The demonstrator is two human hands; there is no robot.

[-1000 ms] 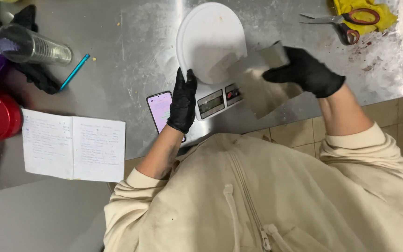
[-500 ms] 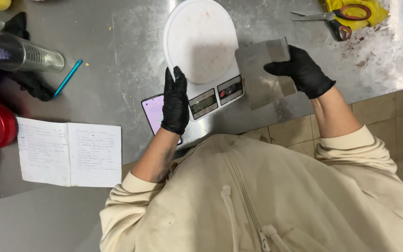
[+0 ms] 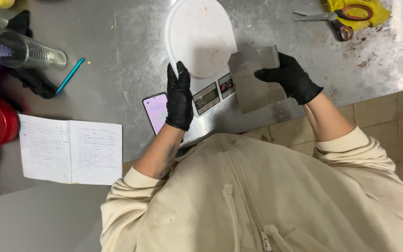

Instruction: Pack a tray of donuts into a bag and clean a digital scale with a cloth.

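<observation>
nearest, open notebook (image 3: 71, 150) on steel counter (image 3: 117, 60). then left hand (image 3: 179, 97), black-gloved, flat and empty beside kitchen scale (image 3: 202, 51), over smartphone (image 3: 155, 112). right hand (image 3: 289, 77) pinched on grey metal sheet (image 3: 253, 79), just right of scale. farther back, scissors (image 3: 334, 18) on yellow cloth (image 3: 378, 11).

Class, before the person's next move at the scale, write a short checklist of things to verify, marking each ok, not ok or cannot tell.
1. Left hand rests on the scale: ok.
2. Right hand holds the grey sheet by its edge: ok.
3. Scale's white round plate bare of objects: ok.
4. Scale display readable: cannot tell.
5. Phone fully on the steel table: ok.
6. Scissors away from both hands: ok.
</observation>
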